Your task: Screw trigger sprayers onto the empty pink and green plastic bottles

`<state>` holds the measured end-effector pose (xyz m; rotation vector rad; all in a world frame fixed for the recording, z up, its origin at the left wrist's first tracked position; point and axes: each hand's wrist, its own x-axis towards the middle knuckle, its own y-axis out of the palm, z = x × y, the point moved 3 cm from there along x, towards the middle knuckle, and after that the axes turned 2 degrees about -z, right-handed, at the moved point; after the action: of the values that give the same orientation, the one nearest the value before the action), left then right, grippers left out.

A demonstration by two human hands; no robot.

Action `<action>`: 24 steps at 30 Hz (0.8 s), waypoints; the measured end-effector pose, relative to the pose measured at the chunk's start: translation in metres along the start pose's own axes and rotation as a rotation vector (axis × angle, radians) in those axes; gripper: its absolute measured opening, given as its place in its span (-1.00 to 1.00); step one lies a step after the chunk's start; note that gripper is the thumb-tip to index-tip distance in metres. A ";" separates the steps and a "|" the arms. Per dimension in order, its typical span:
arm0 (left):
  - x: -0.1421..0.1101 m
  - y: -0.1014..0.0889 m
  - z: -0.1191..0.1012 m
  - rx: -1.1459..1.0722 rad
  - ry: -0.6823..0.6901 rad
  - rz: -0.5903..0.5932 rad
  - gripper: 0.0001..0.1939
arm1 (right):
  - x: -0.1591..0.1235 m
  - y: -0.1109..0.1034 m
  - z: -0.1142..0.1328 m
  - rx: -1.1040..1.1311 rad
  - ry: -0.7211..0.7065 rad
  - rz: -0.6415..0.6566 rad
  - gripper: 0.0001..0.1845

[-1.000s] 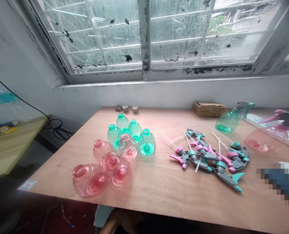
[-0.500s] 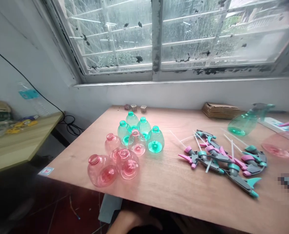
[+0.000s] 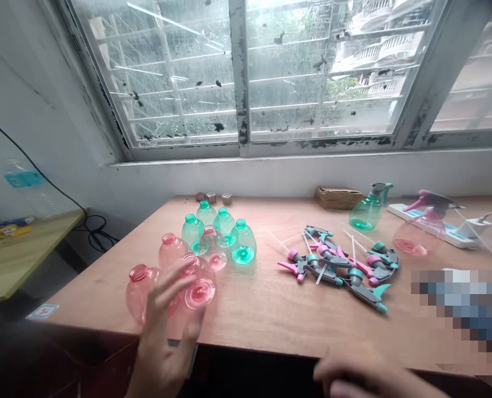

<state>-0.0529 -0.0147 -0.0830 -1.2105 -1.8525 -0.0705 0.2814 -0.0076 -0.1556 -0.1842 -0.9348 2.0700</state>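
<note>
My left hand [image 3: 167,323] is raised at the near edge of the table, thumb and fingers apart, with nothing held. Its fingers overlap the view of the pink bottles; whether they touch is unclear. The nearest pink bottle [image 3: 200,290] tilts slightly, and another pink bottle [image 3: 136,296] is partly hidden behind the hand. Several capless green bottles [image 3: 242,246] stand just behind the pink ones. My right hand [image 3: 362,370], blurred, is low at the front edge with fingers loosely bent and apart. Beyond it lies a pile of grey, pink and green spray trigger heads [image 3: 333,265] with white tubes.
Complete spray bottles, one green [image 3: 364,215] and one pink [image 3: 418,235], stand at the right. By them are a power strip [image 3: 449,229] with a plug and a cardboard box [image 3: 338,197]. A pixelated patch covers the right front. A second table [image 3: 42,249] stands left.
The view has shifted right, bringing the whole pink spray bottle and the power strip into sight. My left hand has risen from below the table edge toward the pink bottles; my right hand has appeared.
</note>
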 end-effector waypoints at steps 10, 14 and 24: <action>-0.005 0.055 0.034 -0.051 -0.222 -0.213 0.03 | 0.047 -0.100 -0.094 -0.768 0.105 -0.386 -0.51; -0.007 0.057 0.054 -0.031 -0.328 -0.097 0.08 | 0.058 -0.099 -0.103 -0.825 0.148 -0.418 -0.50; -0.015 0.066 0.041 0.179 -0.047 0.125 -0.20 | 0.020 -0.092 -0.038 -0.236 0.225 -0.885 -0.61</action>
<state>-0.0273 0.0281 -0.1440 -1.2074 -1.7772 0.1910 0.3436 0.0626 -0.1163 -0.0952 -0.8974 1.1046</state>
